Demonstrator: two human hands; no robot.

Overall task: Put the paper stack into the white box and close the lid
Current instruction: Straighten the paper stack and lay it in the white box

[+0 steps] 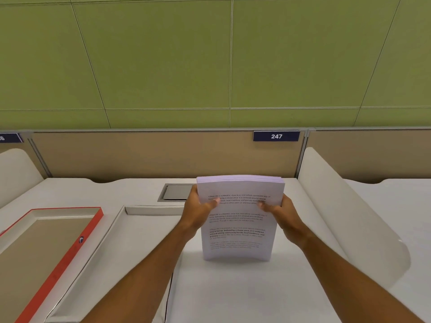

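This is an open-plan office, at a numbered workstation. A tan partition panel (149,155) runs along the far edge of the white tabletop (245,287), and a dark blue plate reading 247 (276,136) is fixed near the panel's top at the right. Curved white side dividers (345,206) rise at either end of the panel. Just in front of the panel, a grey cable hatch (177,192) is set into the tabletop. Behind the panel stands a green panelled wall (163,54).

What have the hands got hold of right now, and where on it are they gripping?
Both hands hold the paper stack, which stands upright on its bottom edge. The left hand grips its left edge and the right hand its right edge, both in the upper half, thumbs on the printed front.
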